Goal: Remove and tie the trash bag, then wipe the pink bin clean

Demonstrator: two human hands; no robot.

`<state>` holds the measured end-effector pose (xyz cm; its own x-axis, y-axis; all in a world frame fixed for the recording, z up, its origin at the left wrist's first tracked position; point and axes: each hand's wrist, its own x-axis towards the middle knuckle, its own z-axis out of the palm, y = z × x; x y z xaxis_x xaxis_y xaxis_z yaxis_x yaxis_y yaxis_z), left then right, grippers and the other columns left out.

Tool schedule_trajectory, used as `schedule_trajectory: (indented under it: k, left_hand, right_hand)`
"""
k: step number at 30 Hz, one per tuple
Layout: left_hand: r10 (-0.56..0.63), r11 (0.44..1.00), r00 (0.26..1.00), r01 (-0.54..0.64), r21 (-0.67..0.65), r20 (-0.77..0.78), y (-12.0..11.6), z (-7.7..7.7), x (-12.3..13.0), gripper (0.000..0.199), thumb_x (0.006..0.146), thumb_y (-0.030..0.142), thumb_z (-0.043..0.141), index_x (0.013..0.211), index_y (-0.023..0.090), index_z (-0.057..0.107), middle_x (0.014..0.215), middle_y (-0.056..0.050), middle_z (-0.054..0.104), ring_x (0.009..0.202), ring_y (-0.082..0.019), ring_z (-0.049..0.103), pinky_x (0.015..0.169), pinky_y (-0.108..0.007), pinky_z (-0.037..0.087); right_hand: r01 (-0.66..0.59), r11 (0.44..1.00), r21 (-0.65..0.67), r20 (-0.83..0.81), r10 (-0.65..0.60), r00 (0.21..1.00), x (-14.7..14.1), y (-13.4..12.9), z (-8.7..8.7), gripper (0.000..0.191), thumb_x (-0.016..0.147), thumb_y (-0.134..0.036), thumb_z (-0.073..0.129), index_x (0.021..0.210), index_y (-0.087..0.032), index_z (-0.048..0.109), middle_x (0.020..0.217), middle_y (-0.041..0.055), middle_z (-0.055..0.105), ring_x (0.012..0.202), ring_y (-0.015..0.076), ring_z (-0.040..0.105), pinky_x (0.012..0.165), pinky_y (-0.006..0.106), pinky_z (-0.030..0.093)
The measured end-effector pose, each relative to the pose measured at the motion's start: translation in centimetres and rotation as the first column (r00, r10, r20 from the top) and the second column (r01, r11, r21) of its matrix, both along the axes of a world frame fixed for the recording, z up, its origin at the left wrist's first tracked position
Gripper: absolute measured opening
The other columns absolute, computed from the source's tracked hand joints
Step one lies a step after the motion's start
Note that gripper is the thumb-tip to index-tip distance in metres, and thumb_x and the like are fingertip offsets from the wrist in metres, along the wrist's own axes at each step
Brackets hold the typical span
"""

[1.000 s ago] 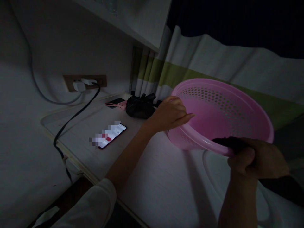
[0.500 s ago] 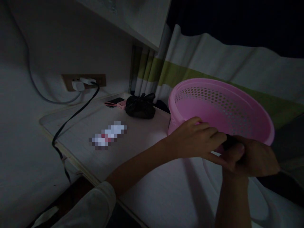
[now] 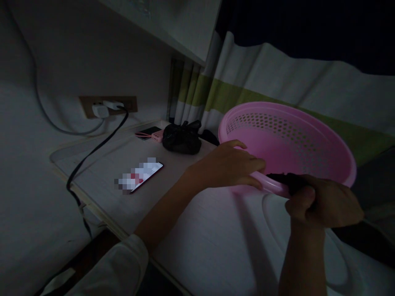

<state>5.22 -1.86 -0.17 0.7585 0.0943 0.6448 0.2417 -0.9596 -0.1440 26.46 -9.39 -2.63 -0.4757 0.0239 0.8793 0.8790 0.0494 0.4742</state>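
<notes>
A pink plastic laundry basket [image 3: 271,144] with a perforated wall stands tilted at the right, its mouth facing me. My left hand [image 3: 231,166] is closed on its near rim, the fingers over the inside and the thumb along the outer side. My right hand [image 3: 327,203] is closed around a dark, limp item [image 3: 290,181], which lies over the rim beside it. Whether that item is cloth or thin plastic is too dim to tell.
On the pale table [image 3: 185,209] lie a phone with a lit screen [image 3: 148,174], a knotted black plastic bag [image 3: 182,137] and a small pink device with a strap [image 3: 157,135]. Plugs fill a wall socket [image 3: 108,106], a black cable hanging past the table edge. A striped curtain [image 3: 277,65] hangs behind.
My left hand has let go of the dark item at my right hand and moved left onto the basket rim. The right hand stays nearly in place, still holding the item.
</notes>
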Motion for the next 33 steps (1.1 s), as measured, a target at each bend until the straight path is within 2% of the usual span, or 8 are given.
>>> schedule_trajectory:
  k: [7, 12, 15, 19, 22, 24, 27, 33]
  left_hand:
    - [0.009, 0.997, 0.993, 0.0, -0.072, 0.117, 2.5, 0.1, -2.9, 0.027, 0.084, 0.043, 0.055, 0.1, 0.022, 0.063, 0.104, -0.001, 0.067, 0.106, -0.016, 0.055, 0.103, -0.034, 0.025]
    - [0.047, 0.998, 0.989, -0.041, -0.052, 0.137, 2.6, 0.2, -3.9, 0.033, 0.085, 0.046, 0.052, 0.106, 0.023, 0.062, 0.114, -0.002, 0.064, 0.111, -0.018, 0.052, 0.103, -0.037, 0.027]
    - [0.063, 0.998, 0.984, -0.058, -0.031, 0.166, 1.5, 0.2, -3.4, 0.038, 0.084, 0.049, 0.052, 0.109, 0.022, 0.061, 0.114, -0.004, 0.064, 0.112, -0.019, 0.052, 0.106, -0.04, 0.025]
    - [0.01, 0.998, 0.991, -0.018, 0.056, 0.133, -0.8, 0.2, -1.1, 0.043, 0.082, 0.053, 0.052, 0.109, 0.021, 0.06, 0.11, -0.003, 0.065, 0.111, -0.018, 0.052, 0.109, -0.039, 0.021]
    - [-0.022, 0.994, 0.998, 0.016, 0.108, 0.057, -1.9, 0.0, 0.6, 0.032, 0.085, 0.046, 0.051, 0.103, 0.021, 0.061, 0.104, -0.001, 0.066, 0.104, -0.016, 0.056, 0.108, -0.038, 0.022]
    - [-0.021, 0.994, 0.999, 0.017, 0.11, 0.038, -2.1, -0.2, 1.3, 0.025, 0.089, 0.04, 0.049, 0.1, 0.022, 0.061, 0.096, 0.001, 0.068, 0.097, -0.014, 0.059, 0.107, -0.036, 0.024]
    - [-0.014, 0.996, 0.999, 0.011, 0.089, 0.033, -1.8, -0.3, 1.3, 0.025, 0.09, 0.039, 0.047, 0.103, 0.023, 0.061, 0.089, 0.003, 0.069, 0.089, -0.012, 0.061, 0.105, -0.034, 0.025]
    - [-0.015, 0.999, 1.0, 0.015, 0.05, -0.003, -1.0, 0.1, 0.1, 0.025, 0.088, 0.038, 0.052, 0.106, 0.024, 0.06, 0.093, 0.003, 0.07, 0.092, -0.011, 0.061, 0.106, -0.033, 0.022]
  right_hand:
    - [-0.033, 0.999, 0.005, -0.016, 0.033, 0.999, -0.2, -0.1, 0.2, 0.019, 0.077, -0.017, 0.043, 0.083, -0.014, 0.061, 0.055, 0.003, 0.056, 0.049, 0.0152, 0.053, 0.054, 0.028, 0.038]
    - [-0.069, 0.996, 0.049, -0.079, 0.072, 0.994, 0.8, 0.3, -0.3, 0.019, 0.077, -0.018, 0.042, 0.076, -0.014, 0.061, 0.054, 0.0042, 0.056, 0.049, 0.0159, 0.054, 0.053, 0.028, 0.039]
    - [-0.058, 0.997, 0.047, -0.123, 0.063, 0.99, 1.2, 0.4, -0.6, 0.02, 0.076, -0.017, 0.042, 0.076, -0.015, 0.061, 0.056, 0.0047, 0.058, 0.051, 0.017, 0.055, 0.053, 0.028, 0.04]
    - [-0.024, 0.999, 0.04, -0.111, 0.029, 0.993, 0.3, 0.3, -0.4, 0.018, 0.074, -0.017, 0.044, 0.075, -0.014, 0.062, 0.054, 0.0045, 0.057, 0.05, 0.0162, 0.053, 0.053, 0.028, 0.039]
    - [0.004, 1.0, 0.031, -0.057, -0.002, 0.998, -0.5, 0.2, -0.1, 0.019, 0.075, -0.019, 0.045, 0.073, -0.014, 0.062, 0.049, 0.0024, 0.053, 0.044, 0.0135, 0.048, 0.051, 0.027, 0.036]
    - [0.004, 1.0, 0.018, -0.055, -0.003, 0.998, -0.8, 0.2, 0.1, 0.019, 0.076, -0.019, 0.044, 0.074, -0.014, 0.062, 0.049, 0.002, 0.053, 0.044, 0.0128, 0.047, 0.052, 0.027, 0.036]
    - [-0.009, 1.0, -0.005, -0.068, 0.008, 0.998, -0.7, 0.1, 0.1, 0.018, 0.076, -0.019, 0.044, 0.075, -0.015, 0.061, 0.052, 0.0021, 0.054, 0.046, 0.013, 0.047, 0.054, 0.027, 0.036]
    - [-0.047, 0.998, -0.036, -0.053, 0.045, 0.998, -0.3, -0.1, 0.1, 0.017, 0.076, -0.018, 0.045, 0.079, -0.015, 0.062, 0.055, 0.0022, 0.055, 0.048, 0.0135, 0.05, 0.055, 0.028, 0.037]
